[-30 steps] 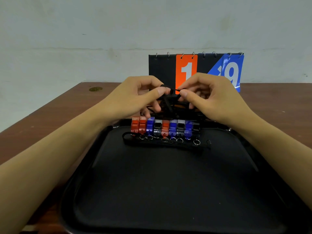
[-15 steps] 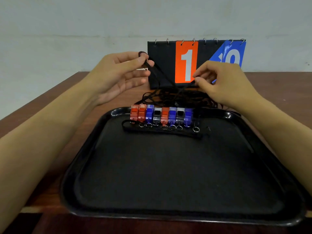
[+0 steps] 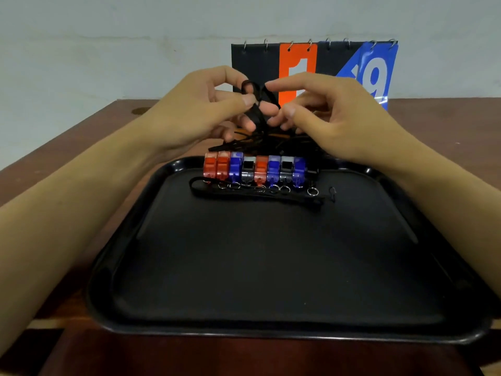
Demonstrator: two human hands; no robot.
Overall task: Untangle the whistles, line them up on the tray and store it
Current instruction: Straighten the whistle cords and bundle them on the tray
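I see my left hand [image 3: 195,109] raised above the far rim of the tray [image 3: 130,232], thumb and forefinger pinching a loop of the black cords [image 3: 256,104]; the other fingers are half curled beneath. My right hand [image 3: 333,118] is close opposite, fingers spread and bent, fingertips at the same strands; whether it actually grips one I cannot tell. The cords hang down into a tangle lying over the tray's far edge.

The whistles [image 3: 257,169] stand in one tight row, touching side by side, just inside the far rim: red, red, blue, grey, red, blue, grey, blue, and a black one at the right end. Their split rings and a flat cord lie just in front.

The rest of the tray floor toward the near rim is bare. The tray sits at the near edge of the brown surface [image 3: 81,147]. A flip scoreboard [image 3: 298,63] stands at the far edge, behind both hands.
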